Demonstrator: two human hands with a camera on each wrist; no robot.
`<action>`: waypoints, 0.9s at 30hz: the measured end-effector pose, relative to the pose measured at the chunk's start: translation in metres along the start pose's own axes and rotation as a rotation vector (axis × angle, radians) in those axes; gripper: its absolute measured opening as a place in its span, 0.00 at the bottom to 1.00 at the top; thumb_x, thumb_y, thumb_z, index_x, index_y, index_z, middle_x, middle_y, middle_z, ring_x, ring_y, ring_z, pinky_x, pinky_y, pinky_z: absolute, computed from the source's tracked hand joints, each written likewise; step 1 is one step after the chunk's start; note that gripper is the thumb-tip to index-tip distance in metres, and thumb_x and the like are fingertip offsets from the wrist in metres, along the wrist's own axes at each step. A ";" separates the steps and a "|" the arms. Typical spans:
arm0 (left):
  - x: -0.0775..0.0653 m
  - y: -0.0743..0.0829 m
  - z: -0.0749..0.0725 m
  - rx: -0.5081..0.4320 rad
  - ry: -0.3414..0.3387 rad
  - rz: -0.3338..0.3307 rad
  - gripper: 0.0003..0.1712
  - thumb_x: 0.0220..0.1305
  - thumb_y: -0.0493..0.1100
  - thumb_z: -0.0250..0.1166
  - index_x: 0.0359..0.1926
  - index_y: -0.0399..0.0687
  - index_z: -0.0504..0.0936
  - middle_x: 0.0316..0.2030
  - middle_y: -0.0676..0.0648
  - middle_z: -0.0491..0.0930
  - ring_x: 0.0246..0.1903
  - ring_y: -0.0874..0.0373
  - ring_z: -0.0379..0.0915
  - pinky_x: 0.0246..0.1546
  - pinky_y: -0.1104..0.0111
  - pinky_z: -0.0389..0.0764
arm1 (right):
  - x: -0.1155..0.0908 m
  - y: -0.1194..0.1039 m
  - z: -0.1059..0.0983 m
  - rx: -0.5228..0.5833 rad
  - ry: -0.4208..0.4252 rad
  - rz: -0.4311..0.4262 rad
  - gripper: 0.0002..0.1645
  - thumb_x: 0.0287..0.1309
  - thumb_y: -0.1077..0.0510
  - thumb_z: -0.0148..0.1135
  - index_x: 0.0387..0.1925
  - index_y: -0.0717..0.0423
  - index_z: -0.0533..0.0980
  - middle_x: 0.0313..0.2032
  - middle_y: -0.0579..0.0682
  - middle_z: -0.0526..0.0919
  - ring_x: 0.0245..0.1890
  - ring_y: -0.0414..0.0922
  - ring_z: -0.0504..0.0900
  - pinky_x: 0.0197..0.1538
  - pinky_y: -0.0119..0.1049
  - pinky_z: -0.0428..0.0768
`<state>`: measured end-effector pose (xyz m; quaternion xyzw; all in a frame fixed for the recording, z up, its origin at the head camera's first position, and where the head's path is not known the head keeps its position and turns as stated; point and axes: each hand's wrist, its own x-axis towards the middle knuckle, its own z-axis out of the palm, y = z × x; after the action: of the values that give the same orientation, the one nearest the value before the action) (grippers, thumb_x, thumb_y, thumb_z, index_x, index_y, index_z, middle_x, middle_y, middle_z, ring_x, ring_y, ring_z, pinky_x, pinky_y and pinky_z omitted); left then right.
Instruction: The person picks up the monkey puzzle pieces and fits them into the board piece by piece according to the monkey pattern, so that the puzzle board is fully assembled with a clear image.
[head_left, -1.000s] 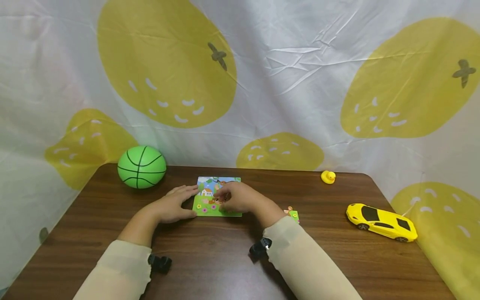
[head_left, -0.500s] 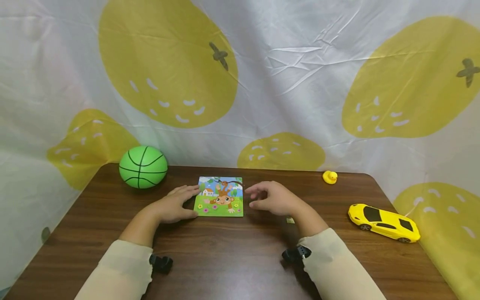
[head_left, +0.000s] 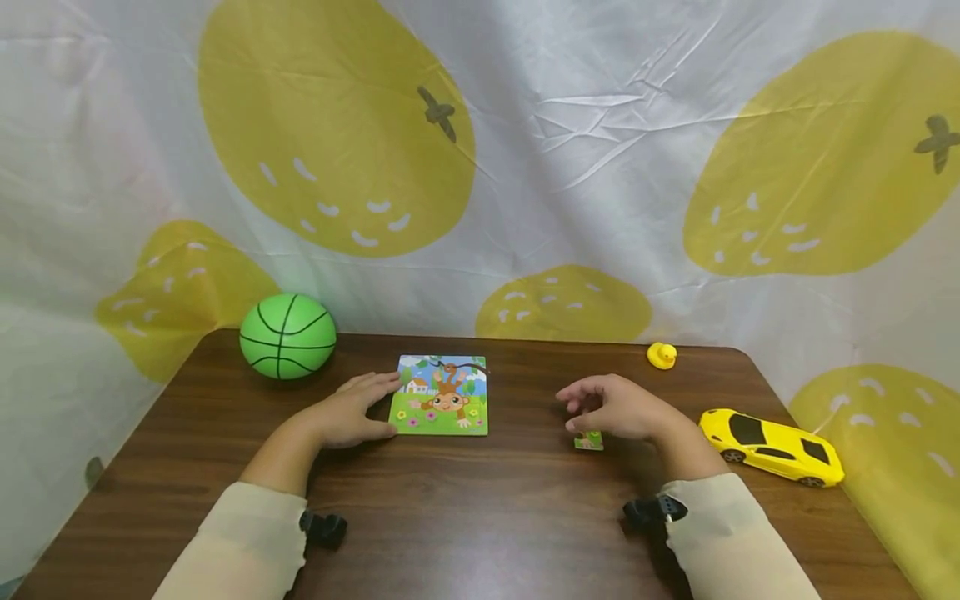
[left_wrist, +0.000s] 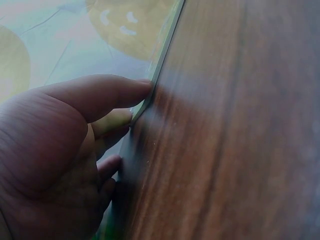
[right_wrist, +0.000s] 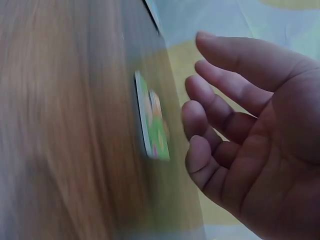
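Note:
A square picture puzzle (head_left: 442, 398) with an upside-down monkey, a house and flowers lies flat on the table. At its left edge rests my left hand (head_left: 352, 410), thumb and fingertips against the border; the left wrist view shows the thumb (left_wrist: 120, 92) touching the puzzle's thin edge. To the right, my right hand (head_left: 618, 407) hovers with loosely bent fingers, holding nothing. Below its thumb lies a small green puzzle piece (head_left: 588, 442), partly hidden by the hand. In the right wrist view the same puzzle piece (right_wrist: 157, 130) sits apart from the fingertips.
A green ball (head_left: 288, 336) with black lines stands at the back left of the brown wooden table (head_left: 465, 517). At the back right is a yellow rubber duck (head_left: 662, 356). A yellow toy car (head_left: 772, 447) stands near the right edge. A lemon-print cloth (head_left: 570, 183) hangs behind.
My right hand has left the puzzle and moved right, over to the small puzzle piece, uncovering the whole monkey picture. My left hand has stayed at the puzzle's left edge.

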<state>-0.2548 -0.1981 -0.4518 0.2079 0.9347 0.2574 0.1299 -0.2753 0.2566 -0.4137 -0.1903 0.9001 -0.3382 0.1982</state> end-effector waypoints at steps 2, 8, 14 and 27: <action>0.000 -0.001 0.001 0.009 0.000 0.003 0.48 0.69 0.56 0.69 0.82 0.43 0.63 0.84 0.41 0.58 0.84 0.30 0.43 0.82 0.32 0.48 | -0.004 0.005 -0.003 -0.001 -0.006 0.018 0.30 0.61 0.49 0.80 0.63 0.51 0.84 0.49 0.50 0.86 0.46 0.46 0.80 0.44 0.35 0.82; 0.001 -0.001 0.001 0.004 0.001 -0.002 0.48 0.69 0.56 0.69 0.83 0.44 0.63 0.84 0.41 0.58 0.85 0.30 0.43 0.82 0.32 0.48 | -0.009 0.020 -0.008 -0.012 -0.008 0.007 0.32 0.58 0.54 0.81 0.63 0.55 0.83 0.46 0.52 0.84 0.45 0.46 0.78 0.40 0.31 0.81; 0.000 0.000 0.000 -0.001 -0.001 -0.006 0.48 0.69 0.56 0.69 0.83 0.44 0.63 0.85 0.42 0.57 0.85 0.30 0.42 0.82 0.32 0.48 | -0.009 0.026 -0.008 -0.016 -0.033 0.015 0.35 0.53 0.55 0.84 0.63 0.55 0.83 0.47 0.53 0.83 0.44 0.46 0.78 0.42 0.31 0.80; 0.000 -0.001 0.000 -0.003 0.001 -0.002 0.47 0.69 0.56 0.69 0.82 0.43 0.64 0.84 0.42 0.57 0.85 0.31 0.42 0.83 0.33 0.48 | -0.010 0.023 -0.005 -0.034 -0.061 0.063 0.32 0.51 0.60 0.84 0.59 0.52 0.84 0.46 0.51 0.82 0.41 0.48 0.74 0.39 0.33 0.79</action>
<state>-0.2550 -0.1989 -0.4518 0.2065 0.9345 0.2589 0.1303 -0.2745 0.2803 -0.4234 -0.1756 0.9046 -0.3107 0.2329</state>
